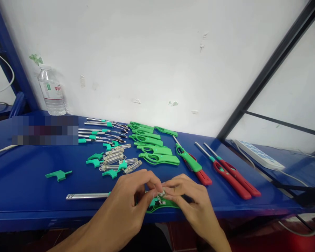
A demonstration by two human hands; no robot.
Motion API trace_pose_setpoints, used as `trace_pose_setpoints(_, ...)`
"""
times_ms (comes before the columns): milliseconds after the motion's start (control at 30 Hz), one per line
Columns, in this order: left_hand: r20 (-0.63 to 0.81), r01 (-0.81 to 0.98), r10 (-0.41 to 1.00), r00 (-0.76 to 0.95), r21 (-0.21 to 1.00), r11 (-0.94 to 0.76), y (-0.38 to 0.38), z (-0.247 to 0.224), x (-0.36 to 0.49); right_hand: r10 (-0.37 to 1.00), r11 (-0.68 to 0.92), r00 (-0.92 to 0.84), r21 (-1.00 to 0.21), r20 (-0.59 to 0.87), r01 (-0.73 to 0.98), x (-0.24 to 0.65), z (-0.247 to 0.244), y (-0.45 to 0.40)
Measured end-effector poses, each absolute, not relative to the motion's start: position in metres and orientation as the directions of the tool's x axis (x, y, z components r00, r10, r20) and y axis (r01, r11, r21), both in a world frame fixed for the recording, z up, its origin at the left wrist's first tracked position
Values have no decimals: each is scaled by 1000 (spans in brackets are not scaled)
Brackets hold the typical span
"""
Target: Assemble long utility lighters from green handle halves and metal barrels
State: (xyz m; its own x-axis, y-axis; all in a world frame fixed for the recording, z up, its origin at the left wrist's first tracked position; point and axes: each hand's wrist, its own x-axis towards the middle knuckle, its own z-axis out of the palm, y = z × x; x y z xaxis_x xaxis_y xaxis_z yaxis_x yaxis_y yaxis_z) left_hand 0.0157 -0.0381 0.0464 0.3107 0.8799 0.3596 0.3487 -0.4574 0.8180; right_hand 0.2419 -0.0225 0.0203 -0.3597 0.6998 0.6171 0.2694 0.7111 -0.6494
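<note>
At the table's front edge lies an opened green lighter casing (161,207), partly hidden under my hands. A long metal lighter tube (88,196) extends from it to the left. Inside the casing a black piece (157,202) and thin wire show beside a bit of teal plastic. My left hand (132,196) is closed, thumb and forefinger pinching at a small whitish part (162,193) over the casing. The fingertips of my right hand (193,197) close on the same spot from the right. What exactly each hand grips is partly covered by fingers.
Green casings (159,159), teal triggers (59,174), clear fuel tanks (114,157) and metal tubes with wires (94,132) lie beyond my hands. Assembled red lighters (231,178) and a green-and-red pair (190,159) lie right. A water bottle (52,92) stands against the wall.
</note>
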Motion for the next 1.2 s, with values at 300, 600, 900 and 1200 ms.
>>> trace_pose_setpoints(300, 326, 305, 907, 265, 864, -400, -47, 47, 23, 664, 743, -429, -601, 612, 294, 244, 17, -21)
trace_pose_setpoints(600, 251, 169, 941, 229, 941, -292, -50, 38, 29, 599, 801, -412, -515, 687, 306, 241, 15, -22)
trace_pose_setpoints(900, 248, 108, 943, 224, 955, -277, -49, 37, 32, 572, 820, -415, -486, 708, 301, 241, 14, -22)
trace_pose_setpoints(1200, 162, 98, 953, 255, 976, -192, -55, 59, 20, 822, 569, -53, -816, 566, 101, 241, 17, -21)
